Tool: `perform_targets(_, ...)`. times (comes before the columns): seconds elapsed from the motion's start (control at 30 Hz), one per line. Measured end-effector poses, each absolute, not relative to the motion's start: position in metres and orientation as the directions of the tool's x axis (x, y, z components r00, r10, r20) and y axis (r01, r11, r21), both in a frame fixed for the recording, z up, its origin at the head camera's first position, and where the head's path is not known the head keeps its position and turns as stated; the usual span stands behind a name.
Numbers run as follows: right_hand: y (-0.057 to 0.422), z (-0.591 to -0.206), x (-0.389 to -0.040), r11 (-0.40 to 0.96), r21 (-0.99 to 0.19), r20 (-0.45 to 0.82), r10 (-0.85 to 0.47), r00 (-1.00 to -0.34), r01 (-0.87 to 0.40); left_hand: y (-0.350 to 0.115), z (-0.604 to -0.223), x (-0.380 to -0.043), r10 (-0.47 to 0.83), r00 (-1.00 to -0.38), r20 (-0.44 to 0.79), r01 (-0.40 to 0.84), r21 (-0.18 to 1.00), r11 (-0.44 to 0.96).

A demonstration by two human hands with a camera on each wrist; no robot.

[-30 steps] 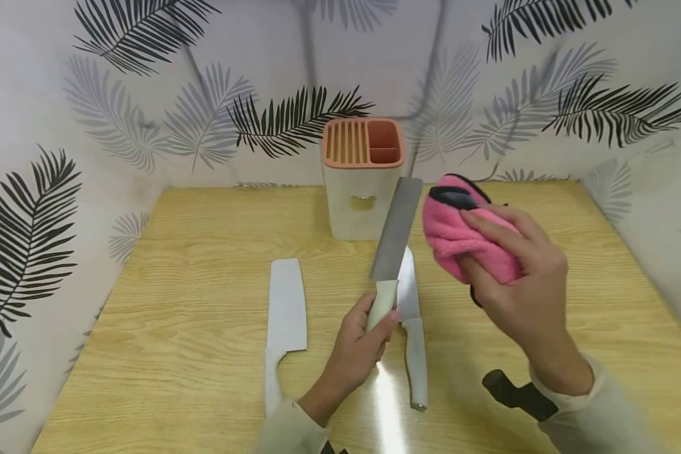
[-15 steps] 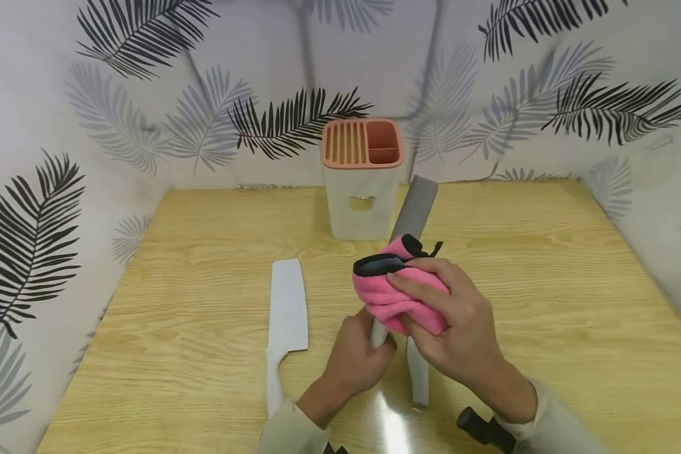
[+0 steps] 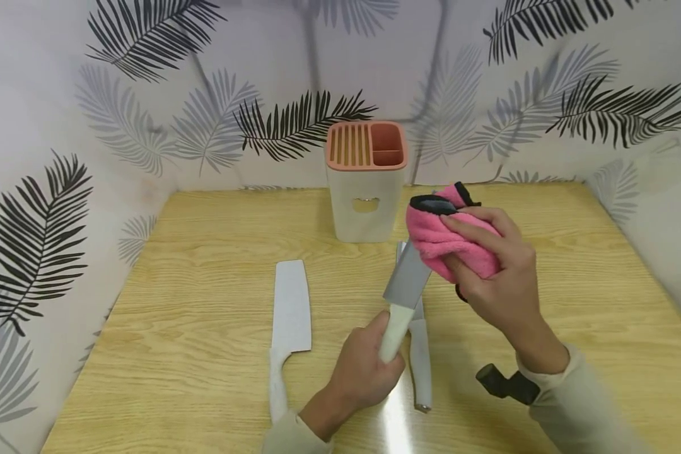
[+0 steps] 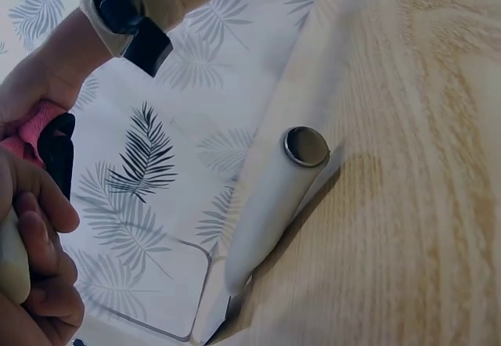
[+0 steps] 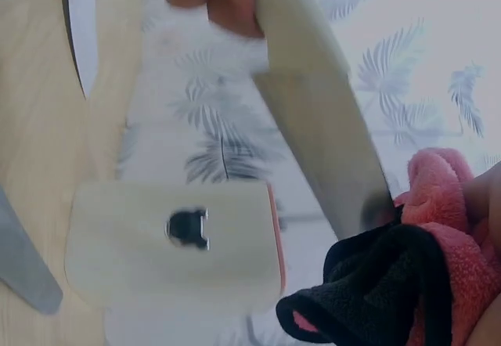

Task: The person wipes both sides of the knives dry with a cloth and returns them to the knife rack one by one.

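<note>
My left hand (image 3: 366, 366) grips the pale handle of a knife (image 3: 407, 277) with a broad grey blade, held up above the table and tilted to the right. A pink cloth (image 3: 451, 236) with black edging is bunched in my right hand (image 3: 499, 271). In the head view the cloth covers the far part of the blade; the right wrist view shows it wrapped at the blade's end (image 5: 337, 158). Beneath the held knife, a second knife with a white handle (image 3: 420, 366) lies on the table. Its metal-capped handle end (image 4: 305, 146) shows in the left wrist view.
A cleaver (image 3: 292, 309) with a white handle lies to the left on the wooden table (image 3: 193, 284). At the back stands a white knife block (image 3: 366, 214) with an orange slotted top, close to the leaf-patterned backdrop (image 3: 250, 63).
The cloth came in from the right to the lower blade near the left hand, then slid up and away toward the blade's far end. The held knife now leans further right.
</note>
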State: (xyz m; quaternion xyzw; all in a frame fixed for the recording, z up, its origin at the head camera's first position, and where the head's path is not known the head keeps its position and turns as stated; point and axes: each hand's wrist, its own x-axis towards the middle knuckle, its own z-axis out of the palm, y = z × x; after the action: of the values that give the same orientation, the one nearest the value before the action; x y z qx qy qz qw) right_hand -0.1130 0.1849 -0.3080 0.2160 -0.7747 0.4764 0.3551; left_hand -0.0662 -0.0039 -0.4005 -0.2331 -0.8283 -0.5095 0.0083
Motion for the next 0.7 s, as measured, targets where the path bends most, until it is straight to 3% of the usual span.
perform_targets(0.23,0.200,-0.289,-0.121,0.445,-0.649,0.737,0.166,-0.655,-0.618,0.002,-0.406,-0.062,0.391,-0.894,0.220,0.374,0.847,0.378)
perform_targets(0.43,0.188,-0.272,-0.101,0.439,-0.584,0.811,0.285,-0.511,-0.683,0.006,-0.404,-0.063,0.379,-0.917,0.127,0.253,0.919,0.304)
perform_targets(0.57,0.171,-0.291,-0.089,0.439,-0.436,0.893,0.105,-0.437,-0.786,0.006,-0.400,-0.069,0.327,-0.932,0.154,0.231,0.950,0.211)
perform_targets(0.7,0.155,-0.318,-0.078,0.485,-0.317,0.889,-0.148,-0.434,-0.815,0.008,-0.398,-0.070,0.274,-0.932,0.235,0.301,0.926,0.227)
